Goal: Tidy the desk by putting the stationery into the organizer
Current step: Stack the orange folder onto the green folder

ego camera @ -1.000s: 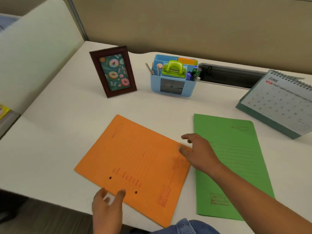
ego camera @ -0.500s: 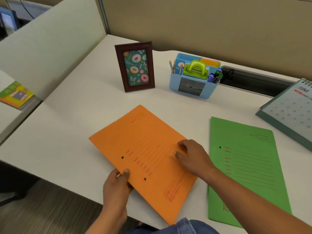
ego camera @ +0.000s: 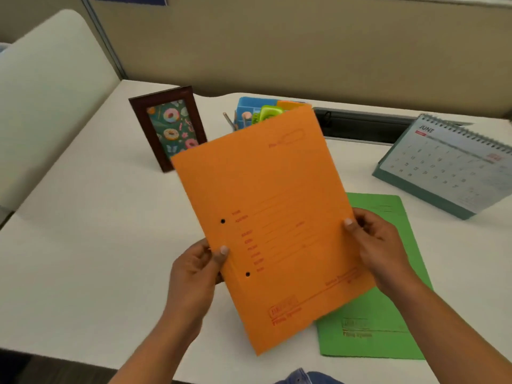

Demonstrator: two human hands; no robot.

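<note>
Even, soft light; mild motion blur, wide-angle bending at edges

We see two bare arms at the bottom of the view: the left forearm and the right forearm are uncovered right to the picture's edge. The left hand and the right hand are bare too, and on each thumb we make out a short-trimmed nail. Between the arms, at the lower edge, we catch a fold of blue denim, faded pale along its crease.
</note>
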